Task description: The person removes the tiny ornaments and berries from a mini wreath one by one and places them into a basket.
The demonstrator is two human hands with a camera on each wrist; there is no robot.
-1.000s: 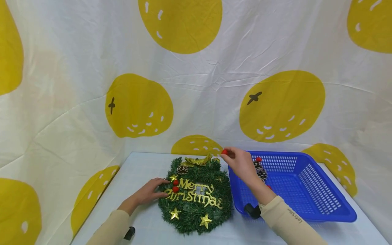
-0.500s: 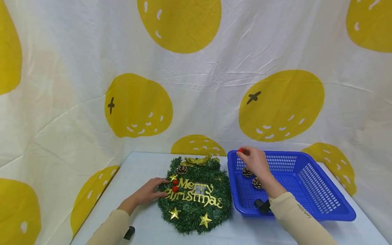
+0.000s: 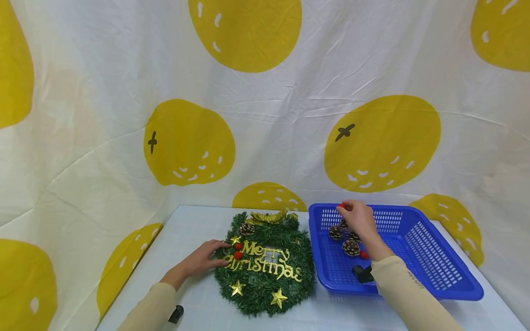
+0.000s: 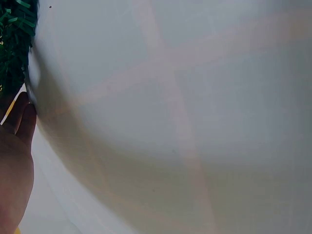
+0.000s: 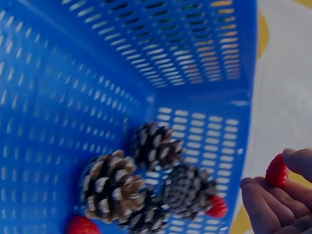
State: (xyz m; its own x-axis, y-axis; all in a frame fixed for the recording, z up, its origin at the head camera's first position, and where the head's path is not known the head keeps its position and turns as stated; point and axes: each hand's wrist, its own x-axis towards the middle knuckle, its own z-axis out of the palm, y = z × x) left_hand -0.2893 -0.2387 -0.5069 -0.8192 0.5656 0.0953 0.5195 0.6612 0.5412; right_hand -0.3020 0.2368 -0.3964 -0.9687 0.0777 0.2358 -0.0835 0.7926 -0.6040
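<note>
My right hand (image 3: 361, 219) is over the back left part of the blue basket (image 3: 449, 262), pinching a small red berry (image 5: 277, 171) between thumb and fingers. Below it in the basket lie several pine cones (image 5: 111, 186) and other red berries (image 5: 217, 207). To the left, a green Christmas wreath (image 3: 254, 299) lies flat on the table. It carries a gold "Merry Christmas" sign (image 3: 265, 265), gold stars (image 3: 279, 298), a pine cone (image 3: 247, 229), a gold bow (image 3: 269, 217) and two red berries (image 3: 238, 255). My left hand (image 3: 203, 259) rests at the wreath's left edge, fingers extended.
The basket stands on the white-covered table (image 3: 194, 303), right beside the wreath. A white cloth (image 3: 281, 138) with yellow fruit prints hangs behind the table. Black wrist cameras (image 3: 175, 314) show near both sleeves.
My right hand, still pinching the red berry, has moved right from beside the wreath to over the basket, uncovering the pine cones. The left hand and wreath have stayed put.
</note>
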